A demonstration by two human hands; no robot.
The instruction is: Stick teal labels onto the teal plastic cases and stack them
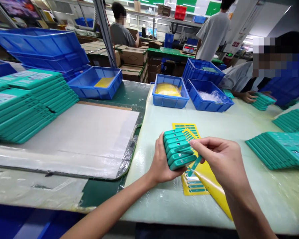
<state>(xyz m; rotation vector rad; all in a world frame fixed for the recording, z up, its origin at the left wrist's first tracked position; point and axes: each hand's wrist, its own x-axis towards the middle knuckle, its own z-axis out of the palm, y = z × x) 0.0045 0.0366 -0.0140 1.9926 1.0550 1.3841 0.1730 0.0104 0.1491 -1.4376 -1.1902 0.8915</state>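
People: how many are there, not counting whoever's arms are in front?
3: one person at the back, left of centre; another person farther right; a nearer person at the right edge. More may be hidden.

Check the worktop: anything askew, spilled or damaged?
Two things. By the right hand, a yellow label sheet curls up instead of lying flat. On the left, the pale covering ends raggedly near the front edge, baring dark green bench; possibly wear. I see no spill.
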